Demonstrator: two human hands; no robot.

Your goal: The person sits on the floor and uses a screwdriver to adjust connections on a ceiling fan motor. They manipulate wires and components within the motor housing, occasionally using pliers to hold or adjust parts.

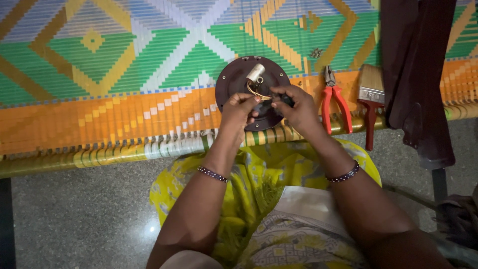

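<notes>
**Round brown motor plate, worked on with both hands at the edge of a woven cot**

Item 1. Round dark-brown plate [234, 79], lying flat on the woven cot [99, 74] close to its near edge rail. A small silver cylinder [256, 71] is fixed near the plate's centre; thin yellow and orange wires [258, 92] run from it toward the hands.

Item 2. Left hand [238, 110], over the lower part of the plate. Grip: fingers curled in, tips pinched together at the wire ends. A beaded bracelet sits on the wrist.

Item 3. Right hand [297, 107], over the plate's lower right. Grip: fingers bent and closed toward the left hand's tips; what exactly lies between them cannot be told. Matching bracelet on the wrist.

Item 4. Red-handled pliers [333, 102], lying on the cot just right of the right hand, handles toward the person.

Item 5. Paintbrush [371, 94] with red handle, right of the pliers, handle overhanging the rail.

Item 6. Dark-brown blade-shaped part [413, 74], at the far right, reaching past the cot edge.

Item 7. Small metal piece [315, 52], beyond the pliers.
</notes>
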